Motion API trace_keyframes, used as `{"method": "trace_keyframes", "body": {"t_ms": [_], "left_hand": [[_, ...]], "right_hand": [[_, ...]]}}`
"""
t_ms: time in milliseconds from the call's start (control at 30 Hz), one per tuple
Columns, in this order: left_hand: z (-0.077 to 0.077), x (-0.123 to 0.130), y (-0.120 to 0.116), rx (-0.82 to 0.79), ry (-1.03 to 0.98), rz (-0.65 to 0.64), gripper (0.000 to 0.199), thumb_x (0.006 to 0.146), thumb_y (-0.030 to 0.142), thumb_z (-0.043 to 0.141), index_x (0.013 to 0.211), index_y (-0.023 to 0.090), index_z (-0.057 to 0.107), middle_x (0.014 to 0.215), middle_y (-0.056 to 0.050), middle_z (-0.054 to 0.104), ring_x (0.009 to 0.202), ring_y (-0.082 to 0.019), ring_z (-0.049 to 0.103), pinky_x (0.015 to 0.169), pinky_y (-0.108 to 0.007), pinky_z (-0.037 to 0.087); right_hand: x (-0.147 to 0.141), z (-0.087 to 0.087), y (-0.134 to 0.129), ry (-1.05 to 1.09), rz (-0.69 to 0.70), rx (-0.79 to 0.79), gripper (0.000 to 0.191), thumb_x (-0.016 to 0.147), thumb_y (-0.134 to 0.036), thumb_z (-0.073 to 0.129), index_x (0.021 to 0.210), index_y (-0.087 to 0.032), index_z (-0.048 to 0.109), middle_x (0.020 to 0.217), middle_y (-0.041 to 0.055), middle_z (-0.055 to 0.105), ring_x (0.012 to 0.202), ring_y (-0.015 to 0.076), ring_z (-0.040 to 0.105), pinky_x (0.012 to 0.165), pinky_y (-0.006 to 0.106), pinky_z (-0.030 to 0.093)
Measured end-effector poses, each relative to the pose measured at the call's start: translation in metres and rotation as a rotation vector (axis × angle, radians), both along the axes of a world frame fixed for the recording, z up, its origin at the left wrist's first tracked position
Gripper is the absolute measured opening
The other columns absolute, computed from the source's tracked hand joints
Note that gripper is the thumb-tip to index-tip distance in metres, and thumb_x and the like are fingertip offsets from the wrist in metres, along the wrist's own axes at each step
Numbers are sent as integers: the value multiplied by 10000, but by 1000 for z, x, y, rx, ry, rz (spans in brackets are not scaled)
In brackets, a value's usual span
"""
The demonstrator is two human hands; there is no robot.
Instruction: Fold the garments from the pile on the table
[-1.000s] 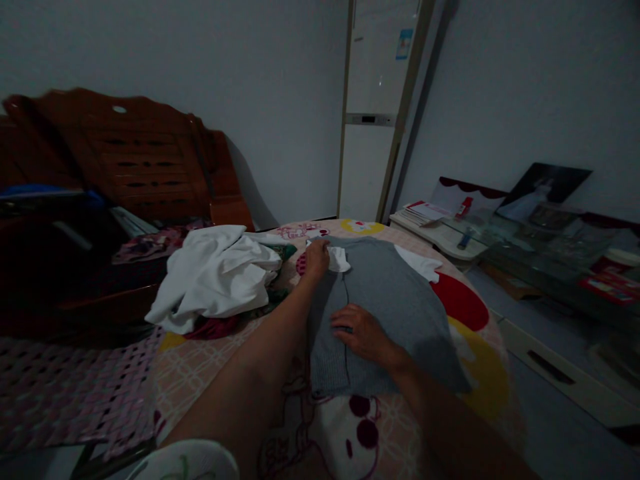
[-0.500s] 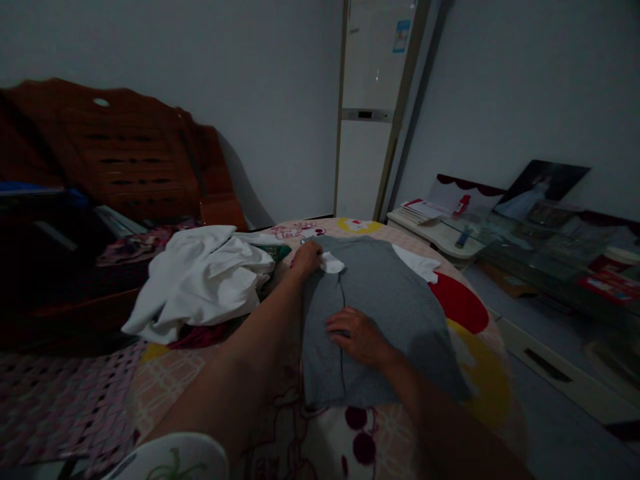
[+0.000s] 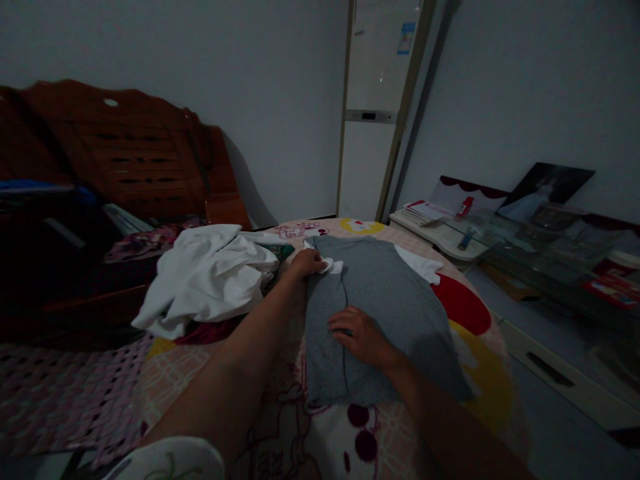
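Observation:
A grey knitted sweater [image 3: 385, 300] lies spread on a round table, with its left side folded inward along a long edge. My left hand [image 3: 307, 263] is closed at the sweater's upper left, its fingers pinching a white cuff [image 3: 334, 267] that rests on the folded part. My right hand [image 3: 361, 335] lies on the knit lower down, over the folded edge, fingers extended and holding nothing. Another white piece of cloth [image 3: 419, 263] sticks out from under the sweater's right side.
The table's patterned cloth [image 3: 363, 230] shows around the sweater. To the left sits a heap of white clothes [image 3: 210, 280]. Beyond it stands a wooden bench [image 3: 135, 153]. A glass-topped cabinet [image 3: 540, 247] with papers is on the right; a tall white appliance [image 3: 367, 167] fills the corner.
My left hand has shifted slightly toward the right and down with the white cuff, which looks more bunched. My right hand stays on the sweater. The view has turned a little left.

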State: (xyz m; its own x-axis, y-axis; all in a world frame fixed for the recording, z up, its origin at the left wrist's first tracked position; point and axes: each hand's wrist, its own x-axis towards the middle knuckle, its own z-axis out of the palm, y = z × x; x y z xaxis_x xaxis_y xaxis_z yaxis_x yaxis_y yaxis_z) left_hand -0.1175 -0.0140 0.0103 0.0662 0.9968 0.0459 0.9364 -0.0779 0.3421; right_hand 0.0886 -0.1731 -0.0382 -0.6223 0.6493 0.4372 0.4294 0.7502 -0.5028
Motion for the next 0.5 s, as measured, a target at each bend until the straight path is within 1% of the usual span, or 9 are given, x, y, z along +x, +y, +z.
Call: {"method": "trace_keyframes", "body": {"t_ms": [67,133,233,333,400,433,500], "left_hand": [[3,0,-2,24,-8,-8,242,803,361,658,950,180,723,967,-57,742,902,-196,660,733,-225,462],[9,-1,-4,105,-22,12,220,831,338,631,962,180,710,983,-61,731,925,-200,651,775,-244,467],[22,-3,-6,278,-32,133,224,889,339,571,1011,184,678,1027,-83,709,988,-221,635,849,-286,462],[35,-6,-6,375,-43,267,277,944,343,504,1105,158,633,1082,-115,686,1044,-234,607,915,-313,440],[40,-9,-4,384,-60,309,318,976,306,444,1183,119,598,1137,-136,666,1083,-233,582,962,-323,414],[41,-11,-2,362,-69,307,332,985,273,412,1207,100,590,1160,-144,658,1099,-233,572,981,-327,402],[41,-16,1,288,-85,264,347,977,214,380,1203,83,608,1166,-148,661,1108,-231,573,989,-321,398]], "right_hand": [[0,0,0,0,1,-7,154,857,-145,654,937,-220,762,1048,64,747,993,196,644,920,373,496],[0,0,0,8,0,-7,160,859,-142,648,938,-221,763,1043,64,748,989,196,648,914,372,499],[0,-1,0,19,5,9,151,864,-147,644,926,-216,763,1027,65,751,978,198,651,896,366,504],[0,-1,1,16,8,21,142,869,-148,642,912,-212,760,1016,63,752,966,194,652,893,358,502],[0,0,0,6,5,18,150,876,-145,633,911,-218,759,1016,56,751,967,188,649,896,353,500],[0,0,0,2,3,15,156,880,-144,627,916,-220,758,1019,54,750,973,186,646,901,352,498],[0,1,-1,4,-4,7,157,883,-146,625,926,-218,758,1026,56,748,982,187,642,909,353,495]]}}
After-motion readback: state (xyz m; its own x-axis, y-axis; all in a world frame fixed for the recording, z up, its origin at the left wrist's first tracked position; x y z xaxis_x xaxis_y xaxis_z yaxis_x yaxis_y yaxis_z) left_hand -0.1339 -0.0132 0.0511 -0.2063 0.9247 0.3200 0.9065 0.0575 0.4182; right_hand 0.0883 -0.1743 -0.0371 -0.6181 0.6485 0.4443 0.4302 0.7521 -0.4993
